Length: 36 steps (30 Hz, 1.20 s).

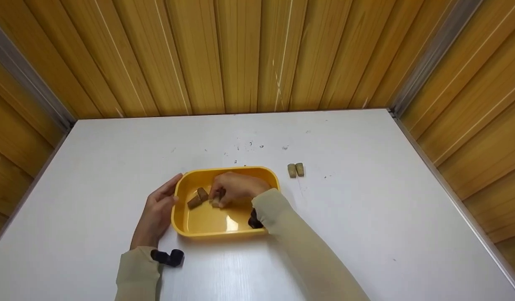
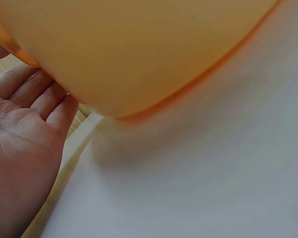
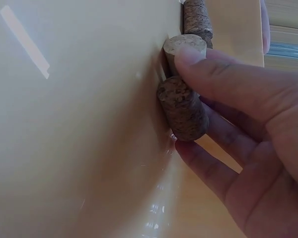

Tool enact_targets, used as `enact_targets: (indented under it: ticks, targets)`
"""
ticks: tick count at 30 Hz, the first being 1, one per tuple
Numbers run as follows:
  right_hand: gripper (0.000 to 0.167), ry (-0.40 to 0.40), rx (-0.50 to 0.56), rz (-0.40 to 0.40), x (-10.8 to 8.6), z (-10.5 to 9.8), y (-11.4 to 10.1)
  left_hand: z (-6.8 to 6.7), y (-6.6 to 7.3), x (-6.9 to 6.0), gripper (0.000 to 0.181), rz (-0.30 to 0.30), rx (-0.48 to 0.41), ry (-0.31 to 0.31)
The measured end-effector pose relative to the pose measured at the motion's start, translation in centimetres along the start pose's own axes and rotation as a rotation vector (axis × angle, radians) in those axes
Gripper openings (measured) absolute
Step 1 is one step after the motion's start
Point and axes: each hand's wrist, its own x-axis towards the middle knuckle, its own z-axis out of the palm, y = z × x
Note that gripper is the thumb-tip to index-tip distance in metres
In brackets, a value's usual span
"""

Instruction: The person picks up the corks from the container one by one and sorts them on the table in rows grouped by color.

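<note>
A yellow plastic tub (image 1: 224, 235) stands on the white table. My right hand (image 1: 236, 186) reaches into it and pinches a light cork stopper (image 3: 184, 45), the thumb resting on its end. Against the fingers of that hand sits a dark brown cork stopper (image 3: 184, 111); whether it is gripped too I cannot tell. Two brown cork stoppers (image 1: 195, 202) lie at the tub's left side. My left hand (image 1: 157, 209) rests along the tub's left outer wall, thumb at the rim; in the left wrist view its fingers (image 2: 37, 89) look extended, their tips hidden behind the tub.
Two greenish-brown cork stoppers (image 1: 295, 170) stand side by side on the table (image 1: 358, 209), right of the tub. Wood-patterned panels (image 1: 236, 58) rise behind the table and along both sides. A black wrist strap (image 1: 167, 257) sits on the left sleeve.
</note>
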Motion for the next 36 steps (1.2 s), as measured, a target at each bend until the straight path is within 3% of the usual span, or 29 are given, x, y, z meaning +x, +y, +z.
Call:
enact_targets:
  ticks: [10,21,26,36]
  targets:
    - [0.026,0.009,-0.072,-0.055,-0.2,0.0,-0.2,0.0,-0.1,0.0,0.059,0.017,-0.026,-0.008]
    - [0.020,0.044,0.049,-0.044,-0.7,-0.4,0.4,-0.1,-0.1,0.0,0.059,0.020,-0.022,-0.030]
    - [0.019,0.062,0.052,-0.026,-1.4,-0.9,0.7,0.0,-0.1,0.1,0.059,0.026,-0.022,-0.025]
    - [0.033,0.081,0.112,-0.023,-3.0,-2.1,0.9,0.0,0.0,0.0,0.060,0.019,0.024,-0.025]
